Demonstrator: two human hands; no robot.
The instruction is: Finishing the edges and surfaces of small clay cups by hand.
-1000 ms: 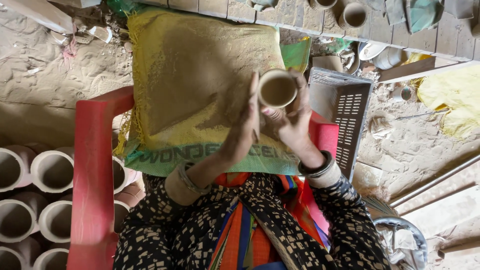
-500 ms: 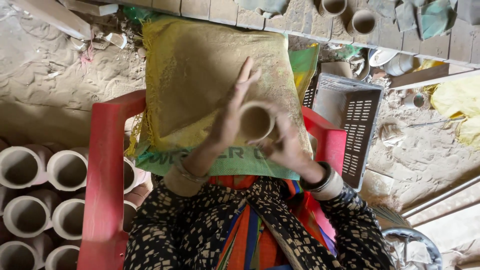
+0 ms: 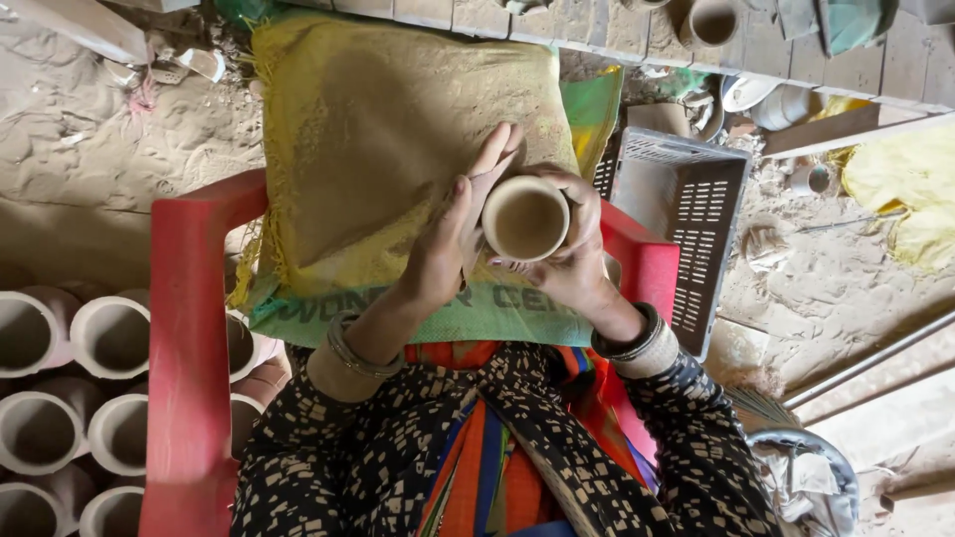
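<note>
You sit over a red plastic chair (image 3: 184,328) w/ a yellow-green woven sack (image 3: 388,169) draped across it as a pad, prob. so the work has a soft, dusty-safe rest under your hands. The sack's top is bare apart from a film of sand. Around it is sandy floor (image 3: 109,149).

Left of the chair, a stack of clay pots (image 3: 70,398) lies on its sides, mouths toward you; all look empty, packed tight so they don't roll. Right of the chair, a grey plastic crate (image 3: 686,219) lies tipped on its side, open face up, nothing visible in it. Far right is a yellow cloth (image 3: 910,189). Top edge: a brick ledge (image 3: 597,25) w/ another small clay cup (image 3: 711,20) on it, inside too small to tell.

Your right hand (image 3: 577,259) cups a small clay cup (image 3: 525,219) from below and behind, fingers wrapped round its wall, so it's gripped. Your left hand (image 3: 453,234) is flat and open, palm pressed to the cup's left side, fingers straight, not curled; seems to steady or smooth the wall. The cup is held just above the sack's lower edge, mouth tilted up at you, and is empty inside: bare tan clay.
</note>
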